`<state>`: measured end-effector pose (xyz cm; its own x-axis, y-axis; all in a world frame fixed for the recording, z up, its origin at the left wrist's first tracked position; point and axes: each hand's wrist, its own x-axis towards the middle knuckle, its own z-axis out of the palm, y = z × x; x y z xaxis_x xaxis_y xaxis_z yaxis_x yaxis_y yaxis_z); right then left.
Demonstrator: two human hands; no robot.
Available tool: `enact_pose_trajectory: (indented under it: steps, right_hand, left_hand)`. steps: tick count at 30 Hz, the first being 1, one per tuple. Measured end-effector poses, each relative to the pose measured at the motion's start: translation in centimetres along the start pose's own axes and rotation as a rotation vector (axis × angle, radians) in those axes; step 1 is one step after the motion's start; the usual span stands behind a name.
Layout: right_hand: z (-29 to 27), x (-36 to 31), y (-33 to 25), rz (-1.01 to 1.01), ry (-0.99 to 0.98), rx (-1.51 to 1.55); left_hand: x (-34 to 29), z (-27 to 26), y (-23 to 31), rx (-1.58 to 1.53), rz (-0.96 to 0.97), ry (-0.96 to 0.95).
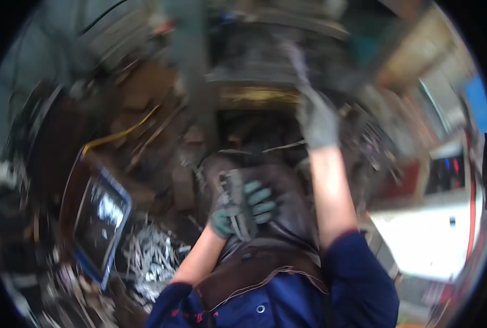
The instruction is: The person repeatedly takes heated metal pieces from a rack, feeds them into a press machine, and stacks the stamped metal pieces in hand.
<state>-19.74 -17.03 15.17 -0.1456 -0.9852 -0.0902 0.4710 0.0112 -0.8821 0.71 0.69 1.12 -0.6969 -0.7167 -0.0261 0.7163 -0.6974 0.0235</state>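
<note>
My left hand [217, 221], in a green-and-grey work glove, is closed around a dark, blocky metal piece [237, 205] with an uneven edge. It holds the piece over my lap, with the fingers wrapped round its right side. My right hand [319, 123], in a pale grey glove, reaches far forward and is smeared by motion. From its fingers a long, thin, pale piece [298, 61] points ahead toward a dark bench area. What kind of thing it is, the blur hides. A brown leather apron [287, 202] covers my lap beneath the left hand.
A heap of shiny metal strips [153, 254] lies at the lower left, beside a blue-framed panel [104, 218]. A yellow bent rod [123, 133] sticks out above it. Ahead, a grey post [191, 65] stands near a brass-coloured bar [259, 97]. A white cabinet [424, 240] is at right.
</note>
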Motion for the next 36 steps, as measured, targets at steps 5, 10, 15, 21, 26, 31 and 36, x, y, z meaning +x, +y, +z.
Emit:
enact_pose_trajectory:
  steps: [5, 10, 15, 21, 26, 31, 36]
  right_hand:
    - [8.5, -11.3, -0.1, -0.064, -0.62, -0.233]
    - [4.0, -10.6, 3.1, -0.121, -0.713, -0.099]
    - [-13.6, -9.4, 4.6, 0.067, 0.127, 0.16]
    - [-31.9, -6.6, 4.2, -0.009, 0.387, 0.692]
    - [-30.5, -5.3, 3.1, -0.039, 0.691, 0.523]
    - [-24.1, -12.6, 1.9, -0.091, 0.639, 0.106]
    - [-12.3, -8.2, -2.9, -0.174, 0.252, -0.125]
  left_hand:
    - [0.2, 0.8, -1.0, 0.033, 0.016, -0.08]
    - [2.1, 1.2, -1.2, 0.084, 0.051, -0.31]
    - [0.2, 0.0, -0.5, 0.153, 0.058, -0.081]
    - [1.9, -0.5, -0.9, 0.126, -0.025, -0.037]
    - [1.8, -0.5, -1.4, 0.16, -0.005, -0.016]
    - [2.5, -0.7, -1.4, 0.185, 0.015, -0.179]
    - [2.6, -0.7, -1.2, 0.123, -0.025, -0.159]
